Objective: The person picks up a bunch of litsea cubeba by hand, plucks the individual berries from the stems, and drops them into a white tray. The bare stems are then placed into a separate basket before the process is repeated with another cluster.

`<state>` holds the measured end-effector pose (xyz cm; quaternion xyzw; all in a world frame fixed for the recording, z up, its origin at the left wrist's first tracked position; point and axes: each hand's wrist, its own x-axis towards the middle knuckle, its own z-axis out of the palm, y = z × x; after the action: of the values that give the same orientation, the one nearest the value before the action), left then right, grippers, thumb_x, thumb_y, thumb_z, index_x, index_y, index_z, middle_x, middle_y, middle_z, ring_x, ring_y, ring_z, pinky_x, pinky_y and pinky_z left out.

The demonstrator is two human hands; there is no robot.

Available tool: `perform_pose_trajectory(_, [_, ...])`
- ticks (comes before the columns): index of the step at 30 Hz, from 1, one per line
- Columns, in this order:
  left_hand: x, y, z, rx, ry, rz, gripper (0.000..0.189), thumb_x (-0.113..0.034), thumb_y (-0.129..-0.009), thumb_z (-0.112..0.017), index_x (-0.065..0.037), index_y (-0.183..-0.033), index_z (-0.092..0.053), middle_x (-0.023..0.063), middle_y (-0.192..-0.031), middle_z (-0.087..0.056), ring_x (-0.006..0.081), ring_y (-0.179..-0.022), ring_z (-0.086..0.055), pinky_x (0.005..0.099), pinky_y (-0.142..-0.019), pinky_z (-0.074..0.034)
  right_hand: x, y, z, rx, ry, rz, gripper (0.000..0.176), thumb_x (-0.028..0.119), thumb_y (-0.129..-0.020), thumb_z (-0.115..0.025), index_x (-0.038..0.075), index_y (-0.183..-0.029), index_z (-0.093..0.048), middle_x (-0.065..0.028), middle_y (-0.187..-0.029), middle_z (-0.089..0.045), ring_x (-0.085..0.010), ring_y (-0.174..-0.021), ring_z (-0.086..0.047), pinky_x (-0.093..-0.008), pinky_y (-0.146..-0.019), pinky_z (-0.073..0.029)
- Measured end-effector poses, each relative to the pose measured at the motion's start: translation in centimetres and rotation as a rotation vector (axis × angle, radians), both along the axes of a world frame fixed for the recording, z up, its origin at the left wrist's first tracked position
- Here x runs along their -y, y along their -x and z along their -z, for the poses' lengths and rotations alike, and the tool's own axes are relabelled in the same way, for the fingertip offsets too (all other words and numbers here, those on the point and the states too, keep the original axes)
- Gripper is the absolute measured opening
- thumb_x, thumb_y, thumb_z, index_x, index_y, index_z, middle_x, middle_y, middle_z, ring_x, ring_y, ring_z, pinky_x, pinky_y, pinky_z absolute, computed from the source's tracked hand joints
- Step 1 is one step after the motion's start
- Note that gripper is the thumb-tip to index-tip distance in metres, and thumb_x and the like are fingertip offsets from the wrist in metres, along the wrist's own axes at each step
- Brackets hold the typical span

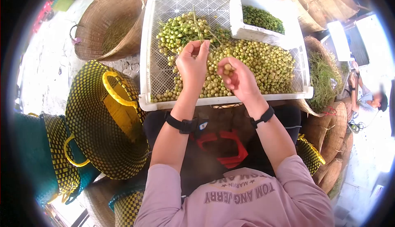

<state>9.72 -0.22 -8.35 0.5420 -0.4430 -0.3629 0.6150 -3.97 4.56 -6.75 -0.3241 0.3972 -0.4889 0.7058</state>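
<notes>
My left hand (pixel 192 66) is closed in a pinch on a thin green stem (pixel 199 31), held above the tray. Beside it, my right hand (pixel 243 81) has its fingers curled around a few round yellow-green berries (pixel 228 68). Both hands are over a white plastic tray (pixel 147 62) with mesh sides. To the left in the tray is a heap of berries still on stems (pixel 177 31). Loose berries (pixel 267 64) cover the middle and right. In the far right corner stands a white box (pixel 253 31) of small dark green berries (pixel 263 19).
A woven wicker basket (pixel 92 33) stands at the far left. Nearer is a black-and-yellow woven basket (pixel 84 99) with yellow handles. Thin green stalks (pixel 321 79) lie in a basket right of the tray. Another person (pixel 368 103) sits at the far right.
</notes>
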Motion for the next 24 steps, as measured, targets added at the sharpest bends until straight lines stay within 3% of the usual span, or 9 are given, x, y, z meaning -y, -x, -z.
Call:
perform_pose_trajectory(1, [-0.3,0.4,-0.2,0.065,0.083,-0.031,0.017,-0.016,-0.084,-0.070,0.001,-0.085,-0.067,0.0048,-0.069,-0.066,0.0091,-0.055,-0.057,0.0256,-0.053,-0.046,0.5,-0.2,0.0,-0.050,-0.055,-0.002,0.034,0.040,-0.095,-0.049,0.007,-0.093,-0.060,-0.0006,-0.073,-0.056,-0.0035,-0.053,-0.041,-0.0170,-0.042,-0.028])
perform_pose_trajectory(3, [-0.7,0.7,-0.6,0.117,0.086,-0.003,0.019,-0.018,-0.084,-0.071,0.001,-0.087,-0.068,0.0025,-0.068,-0.065,0.0070,-0.055,-0.055,0.0232,-0.052,-0.044,1.3,-0.6,0.1,-0.107,-0.140,-0.025,0.039,0.047,-0.094,-0.051,0.008,-0.092,-0.060,-0.0002,-0.074,-0.055,-0.0027,-0.050,-0.039,-0.0175,-0.040,-0.025])
perform_pose_trajectory(6, [-1.4,1.2,-1.0,0.143,0.008,0.061,0.018,-0.017,-0.083,-0.072,-0.001,-0.089,-0.069,0.0016,-0.069,-0.066,0.0049,-0.055,-0.056,0.0215,-0.052,-0.046,1.4,-1.1,0.1,-0.109,-0.114,-0.058,0.038,0.046,-0.093,-0.054,0.009,-0.090,-0.059,0.0010,-0.074,-0.054,-0.0022,-0.050,-0.038,-0.0174,-0.040,-0.025])
perform_pose_trajectory(10, [-1.1,1.4,-0.2,0.107,0.110,0.028,0.016,-0.014,-0.084,-0.071,0.000,-0.089,-0.069,0.0003,-0.067,-0.065,0.0044,-0.058,-0.057,0.0203,-0.053,-0.046,1.4,-1.1,0.7,0.006,-0.140,-0.016,0.027,0.038,-0.094,-0.057,0.011,-0.092,-0.059,0.0032,-0.072,-0.050,-0.0015,-0.049,-0.035,-0.0176,-0.041,-0.023])
perform_pose_trajectory(14, [-1.0,1.2,-0.5,-0.077,-0.068,0.091,0.018,-0.017,-0.085,-0.071,0.001,-0.087,-0.068,-0.0004,-0.068,-0.063,0.0054,-0.060,-0.058,0.0193,-0.054,-0.045,1.4,-0.5,0.8,0.080,-0.137,-0.077,0.024,0.034,-0.094,-0.057,0.010,-0.094,-0.058,0.0043,-0.070,-0.046,-0.0020,-0.051,-0.034,-0.0173,-0.042,-0.024])
perform_pose_trajectory(16, [-0.6,1.7,0.3,-0.345,-0.079,0.123,0.020,-0.017,-0.084,-0.072,0.001,-0.086,-0.066,0.0007,-0.067,-0.063,0.0045,-0.058,-0.056,0.0198,-0.052,-0.044,1.5,0.1,0.8,0.059,-0.117,-0.093,0.023,0.033,-0.095,-0.056,0.009,-0.096,-0.057,0.0044,-0.070,-0.045,-0.0025,-0.052,-0.034,-0.0174,-0.043,-0.025])
perform_pose_trajectory(18, [-0.5,1.6,0.6,-0.339,-0.102,0.139,0.019,-0.018,-0.086,-0.070,0.000,-0.085,-0.065,0.0002,-0.067,-0.062,0.0048,-0.056,-0.055,0.0186,-0.051,-0.044,1.4,0.8,1.3,0.061,-0.101,-0.103,0.023,0.032,-0.095,-0.057,0.009,-0.098,-0.058,0.0047,-0.070,-0.044,-0.0026,-0.053,-0.035,-0.0179,-0.044,-0.026])
perform_pose_trajectory(22, [0.2,0.6,0.7,-0.396,-0.192,0.128,0.020,-0.024,-0.086,-0.069,-0.004,-0.087,-0.066,-0.0004,-0.071,-0.062,0.0048,-0.061,-0.055,0.0192,-0.052,-0.045,1.1,2.7,1.6,-0.012,-0.075,-0.086,0.021,0.030,-0.095,-0.055,0.010,-0.097,-0.060,0.0020,-0.075,-0.053,-0.0039,-0.055,-0.042,-0.0165,-0.047,-0.032])
perform_pose_trajectory(24, [0.6,0.0,0.6,-0.559,-0.198,0.085,0.017,-0.023,-0.086,-0.069,-0.006,-0.085,-0.066,-0.0011,-0.072,-0.062,0.0041,-0.063,-0.055,0.0184,-0.051,-0.044,1.7,4.3,2.5,-0.120,-0.045,-0.059,0.023,0.029,-0.095,-0.055,0.007,-0.098,-0.059,0.0004,-0.078,-0.056,-0.0048,-0.057,-0.046,-0.0173,-0.049,-0.037])
